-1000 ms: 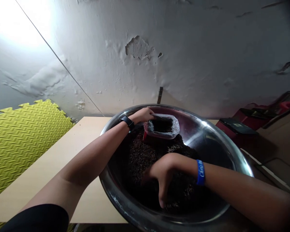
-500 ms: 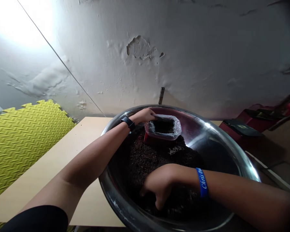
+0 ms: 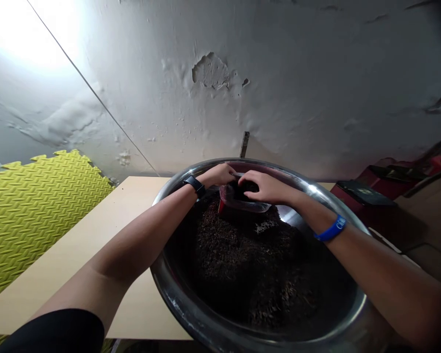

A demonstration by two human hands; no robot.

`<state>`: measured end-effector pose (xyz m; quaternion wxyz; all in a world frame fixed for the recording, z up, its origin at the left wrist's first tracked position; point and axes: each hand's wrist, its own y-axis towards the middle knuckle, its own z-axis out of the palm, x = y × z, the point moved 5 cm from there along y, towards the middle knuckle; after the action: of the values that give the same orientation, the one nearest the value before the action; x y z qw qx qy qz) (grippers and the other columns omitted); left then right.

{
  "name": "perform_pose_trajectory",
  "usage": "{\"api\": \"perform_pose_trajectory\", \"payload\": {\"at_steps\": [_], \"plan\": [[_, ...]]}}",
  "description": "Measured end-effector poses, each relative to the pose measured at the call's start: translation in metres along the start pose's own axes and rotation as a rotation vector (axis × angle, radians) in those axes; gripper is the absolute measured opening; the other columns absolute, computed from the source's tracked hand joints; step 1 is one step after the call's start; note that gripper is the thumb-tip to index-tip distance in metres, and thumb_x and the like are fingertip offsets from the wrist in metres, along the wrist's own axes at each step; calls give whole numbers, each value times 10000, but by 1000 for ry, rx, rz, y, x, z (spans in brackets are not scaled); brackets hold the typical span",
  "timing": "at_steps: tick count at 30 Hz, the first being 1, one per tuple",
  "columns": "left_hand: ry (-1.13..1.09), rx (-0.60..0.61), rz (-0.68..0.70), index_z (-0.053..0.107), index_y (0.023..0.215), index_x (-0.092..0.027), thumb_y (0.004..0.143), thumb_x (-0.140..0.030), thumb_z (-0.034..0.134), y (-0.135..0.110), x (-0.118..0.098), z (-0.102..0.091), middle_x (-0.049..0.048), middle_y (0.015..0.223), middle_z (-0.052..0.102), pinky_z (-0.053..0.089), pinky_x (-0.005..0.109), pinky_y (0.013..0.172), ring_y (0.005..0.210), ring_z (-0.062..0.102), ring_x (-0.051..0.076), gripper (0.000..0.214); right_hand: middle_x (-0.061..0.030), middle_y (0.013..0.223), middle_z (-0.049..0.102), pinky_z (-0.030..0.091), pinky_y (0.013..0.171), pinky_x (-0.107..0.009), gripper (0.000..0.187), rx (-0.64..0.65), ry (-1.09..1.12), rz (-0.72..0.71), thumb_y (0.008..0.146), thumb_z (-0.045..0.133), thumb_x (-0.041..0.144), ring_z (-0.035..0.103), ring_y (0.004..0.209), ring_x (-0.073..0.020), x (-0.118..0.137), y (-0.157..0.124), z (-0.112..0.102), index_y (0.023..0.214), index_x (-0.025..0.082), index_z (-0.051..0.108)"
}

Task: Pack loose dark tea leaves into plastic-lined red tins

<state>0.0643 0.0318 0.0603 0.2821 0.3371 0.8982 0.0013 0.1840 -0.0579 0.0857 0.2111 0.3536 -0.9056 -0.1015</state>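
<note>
Head view: a clear plastic bag [image 3: 244, 207] holding dark granular matter, seated in a red container [image 3: 221, 208] at the far side of a heap of loose dark material [image 3: 250, 264], all within a large stainless steel basin [image 3: 165, 289]. The film is judged thin, soft and slippery, and the filled bag likely to sag; its gathered rim is the probable hold, with support needed from beneath. Spillage of the loose contents is to be expected if it is tilted.

The left hand [image 3: 217, 174] is laid at the bag's left edge, its fingers partly hidden. The right hand [image 3: 266, 188] is curved over the bag's mouth, its fingers bent downward. Whether either hand is gripping cannot be told.

The basin is placed at the far edge of a pale counter [image 3: 132, 220]. A yellow foam mat [image 3: 40, 215] is laid beyond the counter's left edge, and a red case [image 3: 353, 198] stands beyond its right edge.
</note>
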Motion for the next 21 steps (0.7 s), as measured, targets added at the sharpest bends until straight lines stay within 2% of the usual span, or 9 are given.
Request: {"api": "perform_pose_trajectory", "payload": {"at_steps": [3,5,7,9,12,14,17,19,21], "plan": [[18,-20,-18,707,765,-130,692,-260,502,-1,0,-1,-4,542,517,270,222,484,508,376,80,253,-63,1102,580,390,890,-313,263,-40,-51,-23,746,493,181,529,998,-180,-5,-3,-5,977,191,617],[14,-11,-26,708,767,-129,693,-289,518,-2,0,-1,-5,536,513,271,222,484,504,370,79,259,-48,995,625,420,814,-287,248,-142,-27,30,782,430,167,562,904,-161,0,-5,-12,929,184,630],[7,-5,-15,712,799,-127,701,-314,526,-2,-2,-1,-2,554,532,281,222,493,511,380,79,282,-31,883,652,433,732,-266,254,-93,39,54,801,401,165,579,799,-145,13,-7,-7,883,180,642],[10,-11,-8,713,824,-126,704,-336,534,-2,-2,-1,-1,586,557,295,221,508,527,397,81,301,-22,878,666,438,725,-257,251,176,138,-25,808,426,192,592,787,-141,36,-10,18,914,184,654],[13,-16,-32,712,844,-137,696,-370,552,-1,-1,-1,-11,588,554,305,219,516,527,400,82,319,-52,1076,636,426,832,-269,373,666,236,-236,759,559,288,586,950,-175,75,-27,77,1113,179,607],[5,-2,-51,712,863,-144,696,-380,556,-1,0,-1,-14,578,547,303,221,511,518,394,84,329,-107,1283,504,360,953,-303,617,836,215,-300,678,648,331,485,1144,-236,90,-38,113,1251,150,509],[-16,5,-49,714,865,-137,697,-374,569,-1,1,-1,-3,591,560,303,222,512,530,398,89,325,-130,1435,294,290,1025,-350,957,1052,187,-263,505,757,375,314,1282,-309,95,-51,156,1358,170,375],[-29,-5,-43,716,857,-135,692,-365,580,0,1,-1,3,611,574,310,222,524,546,407,93,314,-148,1424,304,301,1022,-329,1042,1154,210,-240,448,781,370,323,1279,-305,94,-58,170,1368,144,348],[-39,-12,-40,716,855,-136,691,-362,583,1,2,-1,6,620,580,319,224,537,554,416,95,309,-182,1360,390,340,989,-287,1043,1237,225,-247,446,785,354,400,1231,-286,95,-63,177,1353,75,354]]}}
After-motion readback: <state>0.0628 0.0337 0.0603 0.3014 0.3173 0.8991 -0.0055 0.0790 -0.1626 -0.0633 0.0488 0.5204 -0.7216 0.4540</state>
